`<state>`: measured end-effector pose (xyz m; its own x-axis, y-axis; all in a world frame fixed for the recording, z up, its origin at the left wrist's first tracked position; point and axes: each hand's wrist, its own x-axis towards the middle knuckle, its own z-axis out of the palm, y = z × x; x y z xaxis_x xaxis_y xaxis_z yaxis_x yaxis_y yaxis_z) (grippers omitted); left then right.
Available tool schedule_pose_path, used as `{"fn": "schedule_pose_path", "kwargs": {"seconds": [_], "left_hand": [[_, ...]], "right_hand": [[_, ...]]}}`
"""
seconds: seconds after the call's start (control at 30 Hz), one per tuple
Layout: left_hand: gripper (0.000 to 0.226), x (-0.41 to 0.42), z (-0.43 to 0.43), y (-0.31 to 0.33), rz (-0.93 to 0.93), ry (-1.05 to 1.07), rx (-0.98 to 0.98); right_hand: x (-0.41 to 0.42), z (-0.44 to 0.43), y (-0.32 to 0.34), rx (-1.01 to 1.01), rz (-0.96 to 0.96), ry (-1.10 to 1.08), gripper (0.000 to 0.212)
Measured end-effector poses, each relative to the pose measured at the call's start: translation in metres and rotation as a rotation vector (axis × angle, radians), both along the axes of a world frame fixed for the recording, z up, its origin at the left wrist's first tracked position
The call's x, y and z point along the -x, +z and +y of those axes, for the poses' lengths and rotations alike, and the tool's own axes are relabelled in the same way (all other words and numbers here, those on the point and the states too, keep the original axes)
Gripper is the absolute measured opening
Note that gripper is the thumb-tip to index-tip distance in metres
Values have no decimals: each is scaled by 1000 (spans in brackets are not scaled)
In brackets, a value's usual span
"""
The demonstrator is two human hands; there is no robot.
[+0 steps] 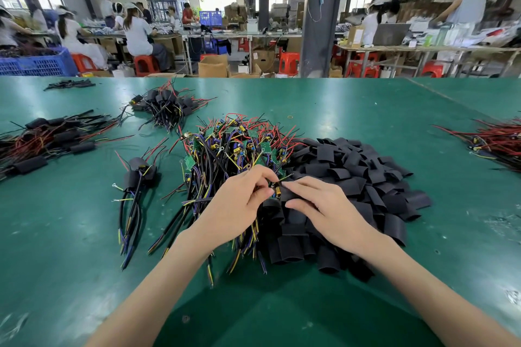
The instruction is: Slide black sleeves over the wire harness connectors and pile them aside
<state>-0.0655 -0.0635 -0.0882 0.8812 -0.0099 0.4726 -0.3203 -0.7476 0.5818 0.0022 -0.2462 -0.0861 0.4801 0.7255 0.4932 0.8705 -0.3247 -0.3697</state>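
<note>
Over table [366, 110] — left hand [239, 205] pinches harness [277, 191], right hand [324, 211] sleeve [287, 196].

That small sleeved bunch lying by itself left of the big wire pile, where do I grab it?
Grip the black sleeved end, coming down from above. It is the bulkiest part of the bunch; the thin wires trail loose toward you and would likely slip or tangle.

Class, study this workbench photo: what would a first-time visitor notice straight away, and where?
A tangled pile of wire harnesses with red, yellow and black leads fills the middle of the green table, and a heap of black sleeves touches its right side. In front, the left hand pinches one harness while the right hand holds a sleeve against it. Sleeved bundles lie farther left.
</note>
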Motion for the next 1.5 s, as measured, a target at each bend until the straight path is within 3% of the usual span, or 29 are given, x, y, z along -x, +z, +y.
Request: {"fn": "schedule_pose_path", "kwargs": {"seconds": [0.3,0.43,0.67,1.03,1.33,1.5], "left_hand": [[35,-3,1,-6,-80,5,79],[32,-3,0,-7,-103,8,82],[25,1,-5,-3,-96,7,135],[25,2,-9,-3,-77,13,205],[39,2,-13,-7,-97,-26,119],[28,0,-12,-9,-67,-26,90]], "right_hand": [[1,6,-2,250,-216,-56,49],[1,9,-3,346,-301,-90,55],[4,8,4,276,-198,-79,38],[4,4,6,301,-188,-84,51],[10,0,8,237,-81,4,55],[12,0,8,247,-83,-1,51]]}}
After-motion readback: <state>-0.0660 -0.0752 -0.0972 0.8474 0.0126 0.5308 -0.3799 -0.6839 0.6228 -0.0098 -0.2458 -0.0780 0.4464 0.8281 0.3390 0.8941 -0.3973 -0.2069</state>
